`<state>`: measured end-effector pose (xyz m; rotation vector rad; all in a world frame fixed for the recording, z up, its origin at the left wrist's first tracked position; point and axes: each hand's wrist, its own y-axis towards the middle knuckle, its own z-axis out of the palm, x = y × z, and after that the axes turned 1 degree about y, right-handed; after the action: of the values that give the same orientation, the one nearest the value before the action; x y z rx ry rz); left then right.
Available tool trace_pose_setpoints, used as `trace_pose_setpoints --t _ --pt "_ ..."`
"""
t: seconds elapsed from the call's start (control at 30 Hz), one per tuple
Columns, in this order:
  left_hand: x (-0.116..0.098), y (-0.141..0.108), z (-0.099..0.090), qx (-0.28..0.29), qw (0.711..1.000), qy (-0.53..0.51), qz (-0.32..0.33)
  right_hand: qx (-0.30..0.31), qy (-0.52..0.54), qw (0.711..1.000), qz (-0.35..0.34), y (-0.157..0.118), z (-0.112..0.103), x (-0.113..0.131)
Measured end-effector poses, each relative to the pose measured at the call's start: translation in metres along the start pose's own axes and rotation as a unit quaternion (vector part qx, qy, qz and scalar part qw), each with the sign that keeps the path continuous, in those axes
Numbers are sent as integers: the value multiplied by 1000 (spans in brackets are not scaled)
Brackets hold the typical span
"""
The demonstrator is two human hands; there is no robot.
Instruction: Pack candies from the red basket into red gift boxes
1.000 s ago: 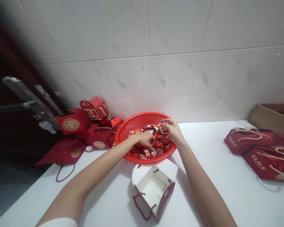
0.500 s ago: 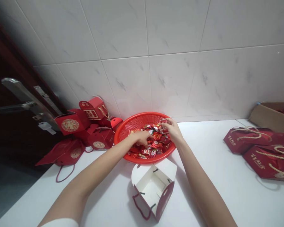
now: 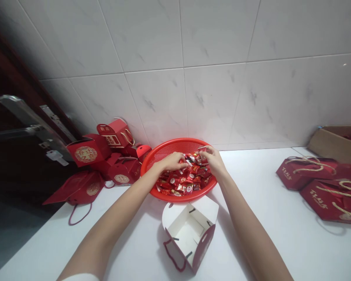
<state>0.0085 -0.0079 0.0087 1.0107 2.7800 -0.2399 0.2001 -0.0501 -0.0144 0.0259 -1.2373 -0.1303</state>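
A red plastic basket (image 3: pixel 151 187) of wrapped candies (image 3: pixel 183 180) stands against the wall. My left hand (image 3: pixel 174 160) reaches over its left side, fingers closed on what looks like a shiny wrapped candy (image 3: pixel 188 162). At the right rim my right hand (image 3: pixel 214 159) pinches a candy in a clear and red wrapper (image 3: pixel 202 149). In front of the basket stands an open candy box (image 3: pixel 190 230), white inside and dark red outside, with a cord handle (image 3: pixel 174 257). Its flaps are up and nothing lies in it.
Several red gift boxes (image 3: pixel 87 152) are piled at the left, near a door handle (image 3: pixel 20 132) with a key. On the right lie dark red boxes with rope handles (image 3: pixel 330 201), before a cardboard carton (image 3: pixel 324 145). A tiled wall (image 3: pixel 216 105) rises behind the white table (image 3: pixel 257 175).
My left hand has lifted a little and moved toward the back of the basket, its fingers now drawn together. My right hand stays at the rim with its candy. The open box has not moved.
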Motion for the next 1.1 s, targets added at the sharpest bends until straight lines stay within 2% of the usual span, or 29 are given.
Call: trace_pose_setpoints --t 0.23,0.53,0.67,0.8,0.87,1.0,1.1 --pt "4 0 2 -3 1000 -13 -10 -6 0 1000 5 -1 1 2" --pt "15 -1 4 -21 996 -30 -85 -14 -1 1000 17 0 0 1" --pt "16 -4 -2 -27 994 -37 -101 -8 1 1000 19 1 0 1" --pt "16 -19 -13 -39 993 -20 -114 -11 8 1000 14 2 1 -1" --pt "18 -30 -16 -2 992 -10 -127 -12 10 1000 14 2 1 -1" --pt "19 -48 -13 154 970 14 -186 -10 14 1000 17 2 1 -2" --pt "13 -49 -7 186 964 19 -187 -9 17 1000 20 2 1 -2"
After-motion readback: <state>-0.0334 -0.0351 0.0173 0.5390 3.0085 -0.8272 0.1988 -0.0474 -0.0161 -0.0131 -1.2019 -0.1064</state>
